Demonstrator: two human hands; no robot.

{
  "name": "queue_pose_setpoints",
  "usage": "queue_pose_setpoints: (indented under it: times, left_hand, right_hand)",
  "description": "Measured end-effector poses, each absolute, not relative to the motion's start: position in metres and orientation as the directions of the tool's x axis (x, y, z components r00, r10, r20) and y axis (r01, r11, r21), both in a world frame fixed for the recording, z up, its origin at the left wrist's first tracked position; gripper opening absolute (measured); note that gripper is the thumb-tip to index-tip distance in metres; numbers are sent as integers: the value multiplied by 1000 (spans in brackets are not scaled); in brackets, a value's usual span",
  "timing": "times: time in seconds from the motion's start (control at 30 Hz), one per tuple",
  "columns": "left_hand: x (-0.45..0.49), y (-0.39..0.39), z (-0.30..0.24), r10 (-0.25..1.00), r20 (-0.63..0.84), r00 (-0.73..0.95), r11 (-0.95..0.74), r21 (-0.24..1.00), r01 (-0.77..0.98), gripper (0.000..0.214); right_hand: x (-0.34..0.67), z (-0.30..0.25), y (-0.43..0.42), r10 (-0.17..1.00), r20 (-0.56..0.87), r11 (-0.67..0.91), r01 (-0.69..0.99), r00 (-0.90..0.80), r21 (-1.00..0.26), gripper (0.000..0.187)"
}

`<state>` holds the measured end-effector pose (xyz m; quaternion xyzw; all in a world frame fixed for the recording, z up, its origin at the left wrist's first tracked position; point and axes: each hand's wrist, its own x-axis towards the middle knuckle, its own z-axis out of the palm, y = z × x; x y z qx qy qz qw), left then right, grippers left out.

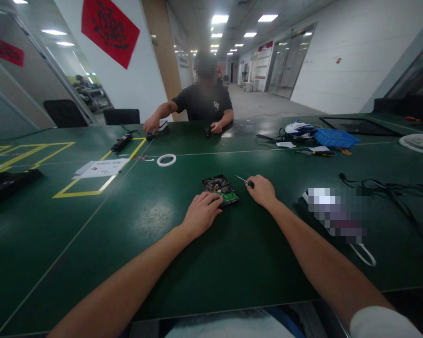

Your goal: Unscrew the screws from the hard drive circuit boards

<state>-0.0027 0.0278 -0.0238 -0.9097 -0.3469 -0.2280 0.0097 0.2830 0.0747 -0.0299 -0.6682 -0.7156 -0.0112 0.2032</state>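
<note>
A hard drive (229, 197) lies on the green table in front of me, its green circuit board and dark metal casing facing up. My left hand (201, 213) grips its near left side, fingers over the top and thumb along the near edge, hiding that corner. Just right of the drive, my right hand (262, 191) is closed around the black handle of a screwdriver (242, 179). The screwdriver's thin metal shaft points left toward the drive's far right side, and its tip appears apart from the drive.
A white tape roll (166, 160) and paper sheets (100, 168) lie to the left. Across the table sits a person (204, 105) handling small items. At right are a blue tray (336, 137), yellow-black tools (317, 152), a black cable (384, 188) and a blurred-out object (334, 213) with a white strap.
</note>
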Motion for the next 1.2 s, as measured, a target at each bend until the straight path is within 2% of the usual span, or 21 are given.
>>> queue_pose_setpoints:
  times: [0.17, 0.4, 0.5, 0.67, 0.83, 1.0, 1.2]
  left_hand:
    - [-9, 31, -28, 626, 420, 658, -763, 152, 629, 33]
    - [-9, 32, -29, 635, 417, 650, -754, 150, 639, 33]
    - [-10, 30, -27, 639, 414, 649, -749, 139, 648, 34]
    - [-6, 26, -26, 632, 451, 630, -748, 141, 649, 34]
    - [17, 27, -25, 620, 481, 620, -739, 91, 668, 25]
    - [21, 30, -24, 605, 471, 642, -745, 51, 665, 24]
    - [10, 32, -25, 574, 462, 675, -782, 65, 620, 28]
  right_hand:
    - [282, -29, 74, 958, 288, 94, 959, -14, -267, 17]
    - [273, -19, 73, 982, 173, -12, 948, 70, -318, 18]
    - [273, -19, 72, 981, 178, -21, 946, 83, -322, 16]
    - [275, -18, 63, 962, 273, 102, 901, 19, -421, 14]
    - [261, -5, 53, 953, 301, 209, 810, -42, -548, 12]
    - [249, -1, 42, 937, 318, 317, 745, -148, -587, 13]
    - [246, -1, 35, 921, 296, 384, 708, -252, -593, 14]
